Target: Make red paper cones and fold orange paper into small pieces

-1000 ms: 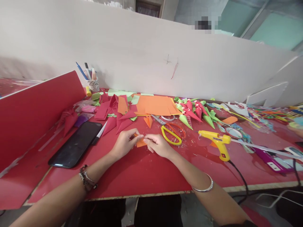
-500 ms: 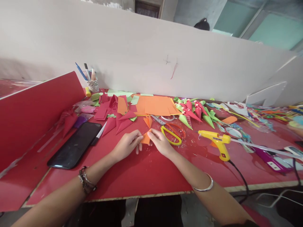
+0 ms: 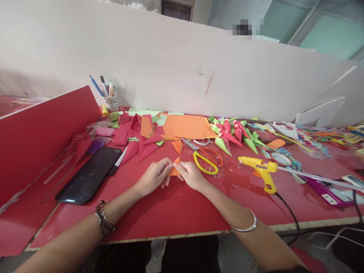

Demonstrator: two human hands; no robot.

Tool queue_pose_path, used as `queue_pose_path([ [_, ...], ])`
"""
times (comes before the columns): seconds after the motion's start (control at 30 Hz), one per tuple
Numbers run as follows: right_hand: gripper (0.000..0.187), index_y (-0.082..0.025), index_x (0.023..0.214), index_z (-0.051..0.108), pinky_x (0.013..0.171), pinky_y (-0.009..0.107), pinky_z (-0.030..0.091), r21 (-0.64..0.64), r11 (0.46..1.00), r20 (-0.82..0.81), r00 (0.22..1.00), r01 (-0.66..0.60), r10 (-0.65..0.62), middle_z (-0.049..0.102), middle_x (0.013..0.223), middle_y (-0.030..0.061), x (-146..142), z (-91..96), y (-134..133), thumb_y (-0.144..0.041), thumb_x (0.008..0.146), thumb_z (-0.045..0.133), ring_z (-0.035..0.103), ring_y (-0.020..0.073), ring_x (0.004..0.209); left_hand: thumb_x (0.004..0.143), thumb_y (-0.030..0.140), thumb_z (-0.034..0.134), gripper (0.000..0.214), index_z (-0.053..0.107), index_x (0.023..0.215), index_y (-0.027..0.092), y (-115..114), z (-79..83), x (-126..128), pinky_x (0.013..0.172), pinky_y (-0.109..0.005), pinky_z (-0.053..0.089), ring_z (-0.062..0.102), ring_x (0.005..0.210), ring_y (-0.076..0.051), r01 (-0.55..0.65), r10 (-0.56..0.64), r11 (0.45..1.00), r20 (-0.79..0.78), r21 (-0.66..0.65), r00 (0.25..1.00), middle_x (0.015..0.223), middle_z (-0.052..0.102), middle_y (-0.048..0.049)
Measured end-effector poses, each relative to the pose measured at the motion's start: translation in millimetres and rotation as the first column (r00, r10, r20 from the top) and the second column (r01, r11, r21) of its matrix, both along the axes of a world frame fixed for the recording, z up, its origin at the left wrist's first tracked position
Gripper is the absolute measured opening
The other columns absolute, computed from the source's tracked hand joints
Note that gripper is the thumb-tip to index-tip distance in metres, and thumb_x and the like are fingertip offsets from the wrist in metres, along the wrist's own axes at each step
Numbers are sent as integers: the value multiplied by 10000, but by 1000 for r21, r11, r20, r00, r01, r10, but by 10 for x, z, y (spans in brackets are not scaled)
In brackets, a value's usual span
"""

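A small folded piece of orange paper (image 3: 174,169) sits between my two hands just above the red table (image 3: 170,212). My left hand (image 3: 153,175) pinches its left side with fingers closed. My right hand (image 3: 191,174) pinches its right side, fingers curled. Another small orange folded piece (image 3: 178,145) lies just beyond, and yellow-and-orange scissors (image 3: 207,160) lie right of my right hand.
A black phone (image 3: 89,175) and a white-handled knife (image 3: 118,160) lie at the left. Red folded papers (image 3: 139,140), orange sheets (image 3: 187,127) and paper cones (image 3: 233,136) fill the back. A yellow glue gun (image 3: 260,168) with cord sits right. A pen cup (image 3: 111,100) stands by the white partition.
The orange piece has been turned and raised from lying flat to standing with a point up; both hands shifted slightly away from me and stayed pinched on it.
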State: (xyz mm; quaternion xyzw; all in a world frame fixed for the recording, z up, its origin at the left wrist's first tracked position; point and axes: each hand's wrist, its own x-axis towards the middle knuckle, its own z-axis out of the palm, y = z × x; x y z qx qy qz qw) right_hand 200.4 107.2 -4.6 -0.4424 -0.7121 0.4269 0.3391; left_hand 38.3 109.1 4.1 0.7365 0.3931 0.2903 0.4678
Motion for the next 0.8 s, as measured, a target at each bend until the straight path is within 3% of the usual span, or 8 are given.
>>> queue_pose_path([
  [0.13,512,-179,520,400,538,229,359,-45,994,-53,994,-98,96,447,469,-22,-8,-11,-5,-543,862,284,446,87,472,875,382,322,278,368,672,198,-30,37,15,400,-172,305,368,322,-71,-130,137,984,-54,120,989,355,389,105],
  [0.2,497,-183,516,377,531,228,352,-38,995,-35,995,-96,95,424,452,-32,-1,-12,-1,-531,863,300,429,82,457,875,389,310,279,351,671,204,-42,41,16,392,-175,294,357,311,-75,-155,161,981,-47,118,986,346,376,110],
  [0.33,464,-190,523,321,441,212,267,-41,996,41,996,-73,75,352,438,-55,13,-10,2,-509,860,324,331,63,410,876,399,300,277,381,704,197,-22,20,-2,395,-179,293,387,321,-73,-97,103,993,-92,70,990,411,426,97],
  [0.53,452,-184,503,306,429,213,224,-23,974,158,961,-226,227,307,431,-61,1,-17,-28,-453,865,352,298,56,407,835,399,404,392,323,530,166,45,-20,-20,447,-188,213,273,456,-59,-85,142,945,-162,315,976,483,271,74],
  [0.8,422,-182,544,351,462,202,297,-37,973,35,973,-227,229,389,468,-50,-17,56,-68,-449,871,339,365,61,431,850,408,357,384,395,559,161,33,-34,-2,486,-193,304,359,495,-74,-93,85,977,49,191,995,517,371,48],
])
